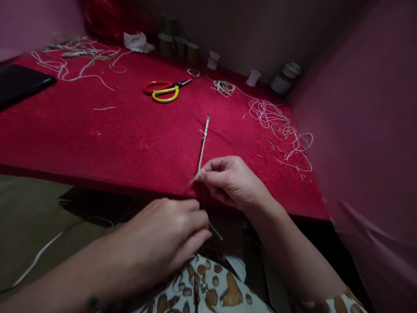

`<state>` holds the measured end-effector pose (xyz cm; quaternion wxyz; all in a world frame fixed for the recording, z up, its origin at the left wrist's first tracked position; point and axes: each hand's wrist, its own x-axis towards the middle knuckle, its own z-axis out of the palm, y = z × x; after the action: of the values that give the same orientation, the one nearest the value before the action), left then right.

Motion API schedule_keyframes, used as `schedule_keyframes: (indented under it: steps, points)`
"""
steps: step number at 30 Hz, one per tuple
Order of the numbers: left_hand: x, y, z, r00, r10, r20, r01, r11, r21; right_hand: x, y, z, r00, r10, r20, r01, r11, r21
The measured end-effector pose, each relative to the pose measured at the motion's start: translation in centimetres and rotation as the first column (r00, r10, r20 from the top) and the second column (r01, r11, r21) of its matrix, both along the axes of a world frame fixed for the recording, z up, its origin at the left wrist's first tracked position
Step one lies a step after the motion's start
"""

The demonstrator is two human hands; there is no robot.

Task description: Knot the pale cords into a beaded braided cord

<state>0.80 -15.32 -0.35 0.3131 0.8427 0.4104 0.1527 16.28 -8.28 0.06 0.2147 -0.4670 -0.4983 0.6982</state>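
green-and-white braided cord (202,150) runs straight away from the right hand (233,178) over the red tabletop (124,143). right hand: thumb and index pinched on the cord's near end, just inside the tabletop edge; loose strands come out there toward the left hand (176,226). left hand: closer to the body and lower, fingers curled, slightly blurred; a thin green end (216,231) sticks out past its fingertips. can't tell if it grips the strands, inner side hidden.

beyond the right hand, up and left: scissors (178,87), one red handle, one yellow, blades pointing right. past the cord's far end: small green-and-white coil (224,88), then a pale spool (253,78). right of the right hand, farther out: loose tangle of pale thread (262,111) with snipped bits near it. well left of both hands: flat black object (22,84), with another thread pile (86,52) behind it.
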Motion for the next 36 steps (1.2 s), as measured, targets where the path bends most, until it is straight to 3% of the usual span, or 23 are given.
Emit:
schedule_keyframes:
  steps: [2,4,5,7,10,14,18,21,24,27,30,33,36]
  points:
    - [-0.8,0.7,0.5,0.952,0.257,0.166,-0.248,0.966,-0.073,0.1,0.1,-0.1,1.0,-0.001,-0.007,0.001,1.0,-0.005]
    - [-1.2,1.5,0.6,0.807,0.522,0.276,-0.465,0.85,-0.247,0.1,0.1,-0.2,1.0,-0.004,-0.015,0.004,1.0,-0.008]
    - [-1.2,1.9,0.5,0.747,0.592,0.303,-0.477,0.794,-0.377,0.1,0.0,-0.2,1.0,-0.004,-0.019,0.004,1.0,-0.007]
    - [-1.0,2.7,0.1,0.696,0.636,0.334,-0.343,0.702,-0.624,0.1,0.0,-0.2,1.0,0.006,-0.02,-0.006,1.0,0.001]
    - [-0.3,3.6,-0.1,0.672,0.646,0.362,-0.167,0.609,-0.776,0.1,-0.2,-0.1,1.0,0.024,-0.019,-0.023,0.999,0.029]
    - [0.1,4.1,0.3,0.683,0.657,0.318,-0.218,0.599,-0.77,0.0,-0.4,-0.1,0.999,0.014,0.039,-0.017,0.997,0.073]
    - [0.2,3.9,0.4,0.729,0.637,0.25,-0.343,0.656,-0.672,-0.2,-0.5,-0.4,0.975,-0.004,0.224,-0.055,0.965,0.256]
    - [0.3,3.8,0.1,0.738,0.627,0.249,-0.384,0.695,-0.608,-0.1,-0.9,-0.5,0.921,-0.072,0.384,-0.147,0.846,0.512]
    - [0.3,3.8,-0.1,0.73,0.636,0.25,-0.375,0.678,-0.632,0.3,-2.0,-0.1,0.86,-0.165,0.484,-0.226,0.726,0.649]
    - [0.2,4.0,0.4,0.732,0.643,0.224,-0.317,0.613,-0.724,0.7,-4.0,0.2,0.869,-0.182,0.461,-0.209,0.709,0.673]
    - [0.1,4.3,1.0,0.716,0.652,0.25,-0.234,0.562,-0.793,0.4,-6.3,-0.4,0.906,-0.099,0.411,-0.228,0.706,0.67]
    - [0.0,4.3,1.1,0.692,0.66,0.292,-0.159,0.533,-0.831,-0.1,-7.8,-1.6,0.868,-0.007,0.496,-0.364,0.67,0.647]
    - [0.0,4.3,0.7,0.673,0.67,0.313,-0.142,0.532,-0.835,-0.1,-8.0,-2.0,0.73,0.172,0.662,-0.617,0.582,0.529]
